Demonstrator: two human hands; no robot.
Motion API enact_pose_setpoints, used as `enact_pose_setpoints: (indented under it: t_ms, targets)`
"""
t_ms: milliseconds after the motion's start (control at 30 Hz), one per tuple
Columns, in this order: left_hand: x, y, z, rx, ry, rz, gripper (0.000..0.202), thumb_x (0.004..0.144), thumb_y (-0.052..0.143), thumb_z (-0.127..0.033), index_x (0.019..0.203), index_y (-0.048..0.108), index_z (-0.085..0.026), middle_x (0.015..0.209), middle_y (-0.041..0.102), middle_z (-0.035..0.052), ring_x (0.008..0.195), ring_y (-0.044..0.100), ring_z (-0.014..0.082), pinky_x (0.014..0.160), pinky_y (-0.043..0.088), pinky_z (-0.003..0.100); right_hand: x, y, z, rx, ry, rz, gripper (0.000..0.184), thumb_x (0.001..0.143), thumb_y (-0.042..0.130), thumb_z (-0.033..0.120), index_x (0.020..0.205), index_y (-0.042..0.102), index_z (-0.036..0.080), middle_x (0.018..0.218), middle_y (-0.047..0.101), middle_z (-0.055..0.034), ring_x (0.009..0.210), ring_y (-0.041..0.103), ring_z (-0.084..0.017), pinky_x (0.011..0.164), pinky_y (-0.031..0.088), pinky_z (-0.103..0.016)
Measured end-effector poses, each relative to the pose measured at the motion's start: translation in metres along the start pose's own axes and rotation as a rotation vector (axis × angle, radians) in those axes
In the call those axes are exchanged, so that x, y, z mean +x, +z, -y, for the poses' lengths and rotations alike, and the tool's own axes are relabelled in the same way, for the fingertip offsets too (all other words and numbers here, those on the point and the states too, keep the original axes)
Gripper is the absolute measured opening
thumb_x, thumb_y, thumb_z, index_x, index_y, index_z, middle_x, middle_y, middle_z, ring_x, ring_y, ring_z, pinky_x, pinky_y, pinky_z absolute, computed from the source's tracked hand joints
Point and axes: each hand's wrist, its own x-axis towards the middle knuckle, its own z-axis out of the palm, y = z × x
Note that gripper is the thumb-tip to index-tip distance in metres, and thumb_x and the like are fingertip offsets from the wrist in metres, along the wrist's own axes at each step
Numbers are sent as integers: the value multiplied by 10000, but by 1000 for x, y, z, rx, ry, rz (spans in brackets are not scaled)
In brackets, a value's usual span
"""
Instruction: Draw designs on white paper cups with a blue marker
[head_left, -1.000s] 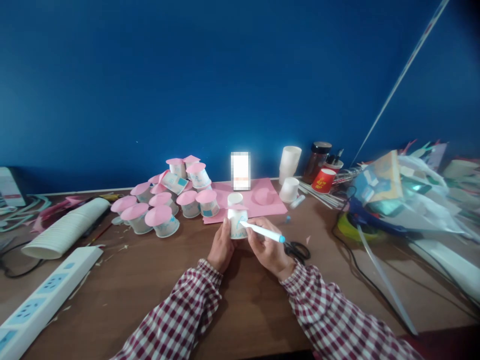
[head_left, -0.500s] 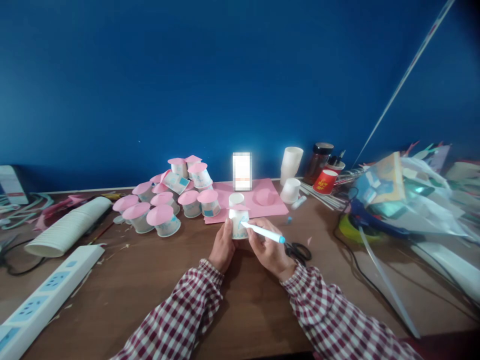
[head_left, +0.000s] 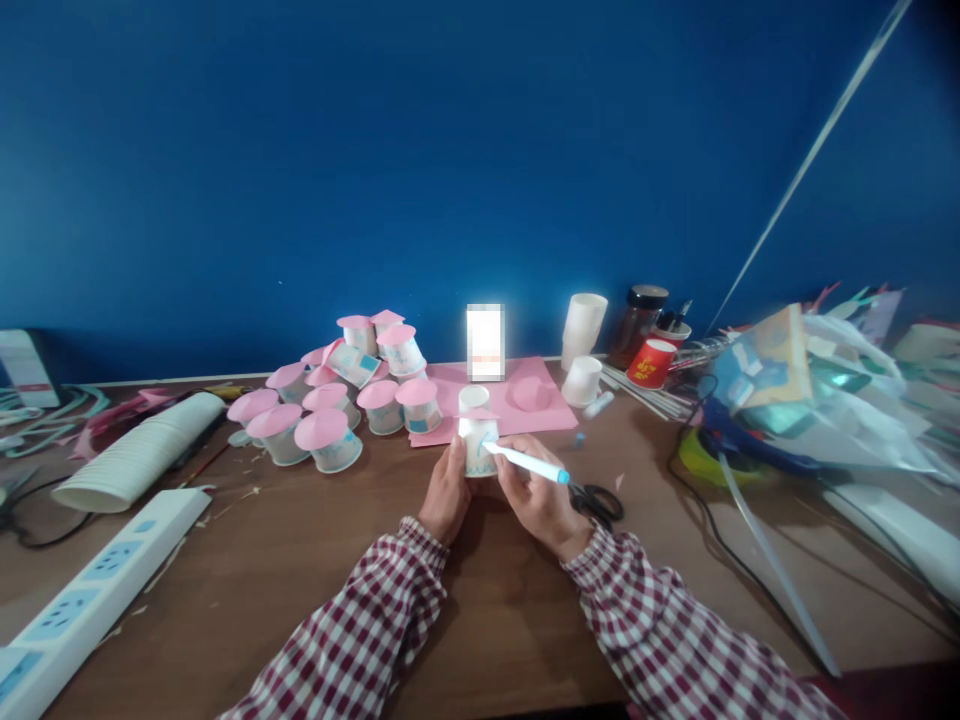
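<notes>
My left hand (head_left: 447,492) grips the left side of a small white paper cup (head_left: 478,444) that stands upside down on the brown table (head_left: 300,580). The cup carries blue marks on its side and a pink paper piece near its top. My right hand (head_left: 537,497) is closed round a blue-and-white marker (head_left: 526,464), its tip touching the cup's side. Black scissors (head_left: 598,499) lie just right of my right hand.
Several finished cups with pink tops (head_left: 330,400) are piled at the back left on and beside a pink sheet (head_left: 517,395). A stack of white cups (head_left: 135,455) and a power strip (head_left: 82,600) lie at left. Plain cups (head_left: 583,335), a jar (head_left: 636,322), a red cup (head_left: 651,362) and craft clutter (head_left: 795,390) stand at right.
</notes>
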Motion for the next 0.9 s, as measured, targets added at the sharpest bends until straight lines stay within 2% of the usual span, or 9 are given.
enact_pose_setpoints:
  t_ms: [400, 633, 900]
  targets:
    - [0, 2, 0, -44, 13, 58, 525, 830, 454, -552, 1088, 587, -115, 932, 660, 89, 802, 597, 193, 727, 456, 310, 0, 1, -2, -1, -8, -23, 119, 887, 460, 206, 926, 571, 186, 841, 636, -69, 792, 616, -184, 733, 523, -326]
    - [-2, 2, 0, 7, -10, 34, 529, 814, 468, -566, 1091, 576, -129, 844, 643, 56, 712, 578, 174, 643, 452, 287, -1, 2, -4, -20, -19, -38, 111, 880, 476, 199, 938, 570, 189, 845, 638, -68, 801, 619, -188, 741, 524, -324]
    - [-1, 2, 1, 44, 36, 40, 540, 806, 480, -565, 1103, 580, -126, 943, 656, 96, 822, 598, 214, 720, 468, 314, 0, 1, -2, -36, 0, -28, 113, 887, 462, 196, 933, 564, 189, 845, 634, -72, 804, 611, -198, 736, 523, -338]
